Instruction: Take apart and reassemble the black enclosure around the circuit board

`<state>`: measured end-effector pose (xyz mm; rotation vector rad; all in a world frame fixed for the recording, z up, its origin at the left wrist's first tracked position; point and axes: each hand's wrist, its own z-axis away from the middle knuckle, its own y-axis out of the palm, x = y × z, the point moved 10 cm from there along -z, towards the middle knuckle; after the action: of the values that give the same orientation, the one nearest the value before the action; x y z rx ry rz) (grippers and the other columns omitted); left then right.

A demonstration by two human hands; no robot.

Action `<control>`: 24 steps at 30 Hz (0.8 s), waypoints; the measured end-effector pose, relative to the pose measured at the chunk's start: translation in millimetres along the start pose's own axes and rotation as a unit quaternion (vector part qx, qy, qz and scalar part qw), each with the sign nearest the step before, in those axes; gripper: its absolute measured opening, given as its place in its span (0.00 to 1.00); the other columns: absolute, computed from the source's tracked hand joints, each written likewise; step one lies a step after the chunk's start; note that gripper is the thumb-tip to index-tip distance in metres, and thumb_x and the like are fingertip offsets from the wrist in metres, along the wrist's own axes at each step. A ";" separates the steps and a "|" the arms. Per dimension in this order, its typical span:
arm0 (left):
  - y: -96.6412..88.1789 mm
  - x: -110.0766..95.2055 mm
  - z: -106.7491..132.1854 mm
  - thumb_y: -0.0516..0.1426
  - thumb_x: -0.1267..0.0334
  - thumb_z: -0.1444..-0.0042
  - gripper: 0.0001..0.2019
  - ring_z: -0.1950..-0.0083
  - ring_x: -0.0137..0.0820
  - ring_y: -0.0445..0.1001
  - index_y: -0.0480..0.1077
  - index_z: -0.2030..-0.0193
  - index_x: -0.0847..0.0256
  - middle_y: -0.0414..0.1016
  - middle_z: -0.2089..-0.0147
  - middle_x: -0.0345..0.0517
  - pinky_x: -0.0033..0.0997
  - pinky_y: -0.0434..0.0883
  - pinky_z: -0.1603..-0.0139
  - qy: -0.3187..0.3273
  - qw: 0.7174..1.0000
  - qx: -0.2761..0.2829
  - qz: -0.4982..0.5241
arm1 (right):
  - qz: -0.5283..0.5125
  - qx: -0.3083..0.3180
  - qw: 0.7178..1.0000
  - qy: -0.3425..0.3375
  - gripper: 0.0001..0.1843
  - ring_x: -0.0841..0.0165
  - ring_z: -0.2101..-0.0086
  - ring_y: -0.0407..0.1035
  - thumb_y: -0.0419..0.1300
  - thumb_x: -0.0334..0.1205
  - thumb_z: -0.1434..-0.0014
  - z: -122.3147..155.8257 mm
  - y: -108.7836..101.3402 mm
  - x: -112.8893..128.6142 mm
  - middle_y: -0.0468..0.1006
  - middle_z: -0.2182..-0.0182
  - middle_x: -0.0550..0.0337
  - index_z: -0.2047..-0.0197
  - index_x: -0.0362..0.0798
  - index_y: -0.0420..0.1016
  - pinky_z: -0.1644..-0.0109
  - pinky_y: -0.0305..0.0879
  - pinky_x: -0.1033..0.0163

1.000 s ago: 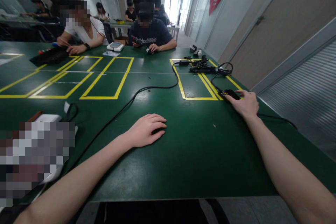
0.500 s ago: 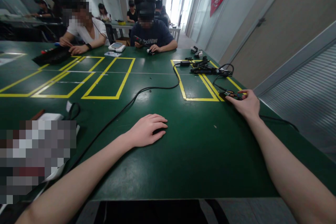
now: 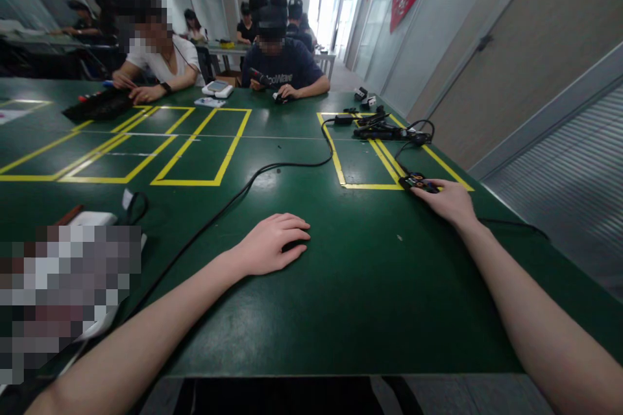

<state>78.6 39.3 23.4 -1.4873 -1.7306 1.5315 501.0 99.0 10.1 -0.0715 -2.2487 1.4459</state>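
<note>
My left hand (image 3: 272,243) rests palm down on the green table (image 3: 350,285), fingers loosely curved over a small dark object I can barely see. My right hand (image 3: 450,202) is stretched out to the right. Its fingers grip a small black device (image 3: 416,182) with coloured marks, which lies at the corner of a yellow-taped rectangle. A thin black cable runs from that device toward the table's far right.
A long black cable (image 3: 233,198) crosses the table from the left to a cluster of black adapters and wires (image 3: 384,130). Yellow tape outlines (image 3: 195,142) mark the surface. Two people (image 3: 282,68) sit working at the far side. White items (image 3: 92,217) lie at my left.
My right hand has drawn the small black device a little toward me and to the left, turning it so coloured marks show. My left hand has stayed put.
</note>
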 end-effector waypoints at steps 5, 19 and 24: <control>-1.3 0.3 0.5 0.57 0.61 0.30 0.11 0.40 0.40 0.79 0.79 0.47 0.58 0.81 0.41 0.50 0.45 0.75 0.37 0.006 1.000 -0.005 -0.004 | -0.048 0.087 0.992 -0.084 0.22 0.49 0.58 0.80 0.67 0.55 0.44 32.8 18.7 84.0 0.86 0.57 0.48 0.54 0.49 0.86 0.58 0.76 0.51; -22.5 -35.2 3.0 0.63 0.41 0.38 0.27 0.60 0.37 0.80 0.75 0.45 0.63 0.83 0.59 0.51 0.37 0.76 0.57 0.100 0.991 -0.073 0.043 | -0.265 0.315 0.767 -0.493 0.16 0.64 0.61 0.79 0.71 0.42 0.42 207.3 11.9 260.9 0.83 0.57 0.55 0.50 0.49 0.82 0.58 0.74 0.63; -12.0 -23.5 -1.6 0.62 0.48 0.36 0.20 0.55 0.38 0.77 0.76 0.46 0.61 0.82 0.56 0.49 0.36 0.76 0.57 0.039 0.999 -0.030 0.019 | -0.274 0.258 0.797 -0.472 0.14 0.65 0.61 0.79 0.69 0.39 0.39 187.7 10.2 254.4 0.82 0.58 0.54 0.50 0.47 0.81 0.58 0.74 0.63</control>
<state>83.1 21.5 42.5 -1.5973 -1.7275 1.4318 195.9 17.1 26.9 1.6609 -2.0543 1.8823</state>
